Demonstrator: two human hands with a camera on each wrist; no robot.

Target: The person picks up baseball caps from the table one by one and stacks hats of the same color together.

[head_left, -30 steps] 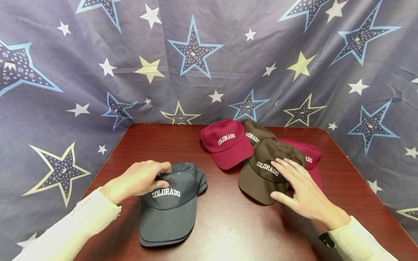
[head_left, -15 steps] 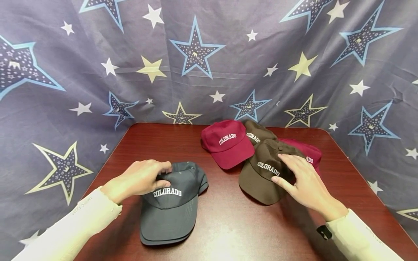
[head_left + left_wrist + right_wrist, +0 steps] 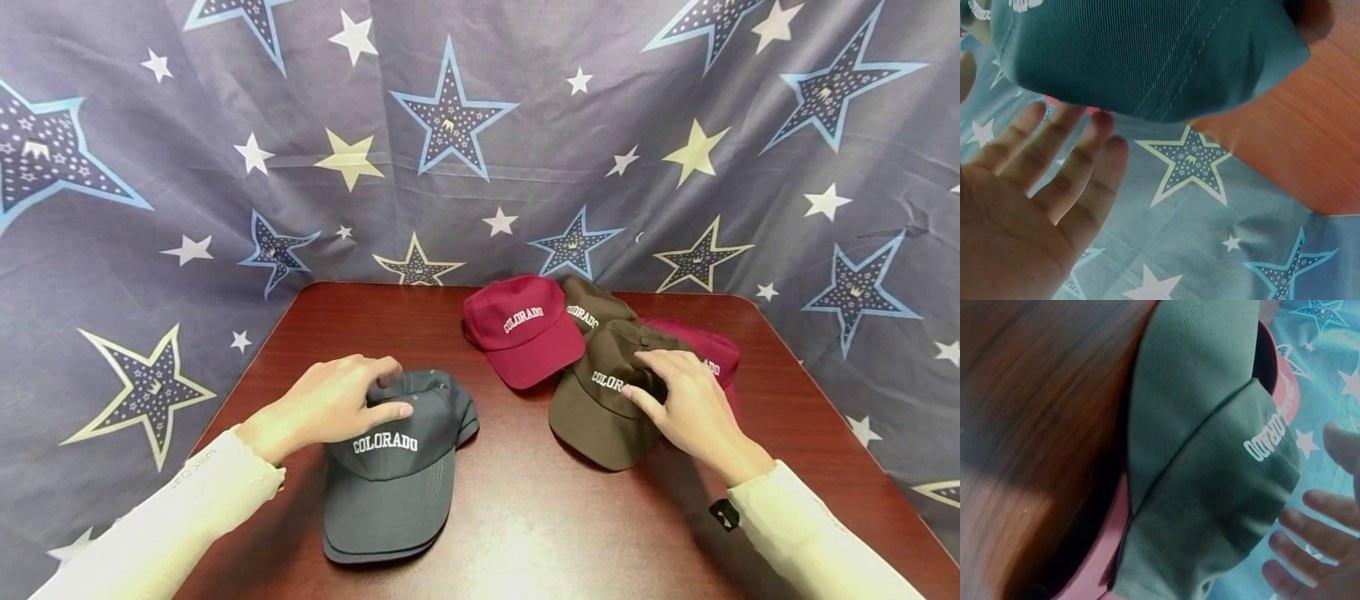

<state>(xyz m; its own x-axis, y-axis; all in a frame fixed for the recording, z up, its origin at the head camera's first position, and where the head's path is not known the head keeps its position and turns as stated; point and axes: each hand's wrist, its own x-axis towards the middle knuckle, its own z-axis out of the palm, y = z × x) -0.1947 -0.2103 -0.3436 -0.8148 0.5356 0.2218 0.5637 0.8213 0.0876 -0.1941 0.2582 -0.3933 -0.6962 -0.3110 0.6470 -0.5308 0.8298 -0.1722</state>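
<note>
A dark grey cap (image 3: 390,508) lettered COLORADO lies at the left front, with a second brim edge showing beneath its own. Over its crown hovers my left hand (image 3: 330,408), thumb and fingers spread; in the left wrist view the fingers (image 3: 1079,162) extend with nothing held, beside the cap (image 3: 1135,56). At the right, a brown COLORADO cap (image 3: 596,429) lies on top of a pile. My right hand (image 3: 686,408) is over that cap's right side and hides part of its lettering. The right wrist view has loose, separated fingers (image 3: 1310,562) beside the cap (image 3: 1216,494).
A maroon cap (image 3: 525,325) is at the pile's left, another brown cap (image 3: 596,300) behind, and a second maroon cap (image 3: 720,358) at the right. The reddish wooden table (image 3: 360,321) backs onto a star-patterned cloth (image 3: 525,167).
My left hand has risen slightly off the grey cap, its thumb and fingers spreading. My right hand has shifted a little left over the brown cap, its fingers bending more. The caps have stayed put.
</note>
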